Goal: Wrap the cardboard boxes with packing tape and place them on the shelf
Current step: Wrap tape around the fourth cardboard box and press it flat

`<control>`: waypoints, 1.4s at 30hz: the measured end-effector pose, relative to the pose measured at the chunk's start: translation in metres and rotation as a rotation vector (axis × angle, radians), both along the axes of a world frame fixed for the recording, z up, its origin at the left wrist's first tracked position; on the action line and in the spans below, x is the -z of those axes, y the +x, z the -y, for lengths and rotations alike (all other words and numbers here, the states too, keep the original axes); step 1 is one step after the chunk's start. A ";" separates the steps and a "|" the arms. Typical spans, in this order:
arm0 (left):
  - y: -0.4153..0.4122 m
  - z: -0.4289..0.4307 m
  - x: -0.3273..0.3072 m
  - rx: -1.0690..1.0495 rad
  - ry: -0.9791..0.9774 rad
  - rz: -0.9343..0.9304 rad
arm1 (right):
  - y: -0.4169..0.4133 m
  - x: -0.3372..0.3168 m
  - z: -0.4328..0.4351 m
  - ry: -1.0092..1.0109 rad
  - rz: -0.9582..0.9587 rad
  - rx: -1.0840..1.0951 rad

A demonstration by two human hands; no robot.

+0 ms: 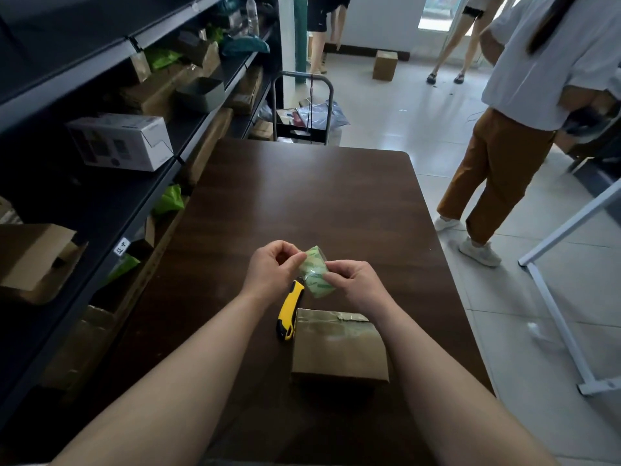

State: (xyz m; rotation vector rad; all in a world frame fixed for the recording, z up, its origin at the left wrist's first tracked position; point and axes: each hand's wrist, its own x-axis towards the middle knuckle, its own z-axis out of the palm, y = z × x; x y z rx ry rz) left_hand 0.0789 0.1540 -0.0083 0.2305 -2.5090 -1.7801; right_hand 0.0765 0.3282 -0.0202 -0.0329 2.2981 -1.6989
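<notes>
Picking at the tape roll for its loose end, above the worktop.

My right hand grips the roll; my left hand pinches at its edge. I'd peel slowly and keep the strip flat. The cardboard box waits just below, beside the yellow knife; the shelf stands left.

glossy clear tape roll, matt cardboard box, smooth dark wood table.

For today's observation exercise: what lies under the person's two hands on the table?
Under the hands, which hold a clear tape roll, lie a yellow-and-black utility knife and the dark brown table. The knife's tip is hidden behind the left hand.
</notes>
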 end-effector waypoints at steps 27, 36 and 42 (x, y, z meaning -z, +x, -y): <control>-0.003 -0.037 0.027 -0.072 0.401 0.400 | -0.005 0.005 -0.065 -0.012 0.049 0.014; 0.007 -0.040 0.049 -0.149 0.438 0.441 | -0.008 0.003 -0.126 0.303 -0.039 0.072; 0.010 -0.063 0.063 -0.112 0.103 0.357 | 0.002 0.029 -0.144 0.392 0.013 0.099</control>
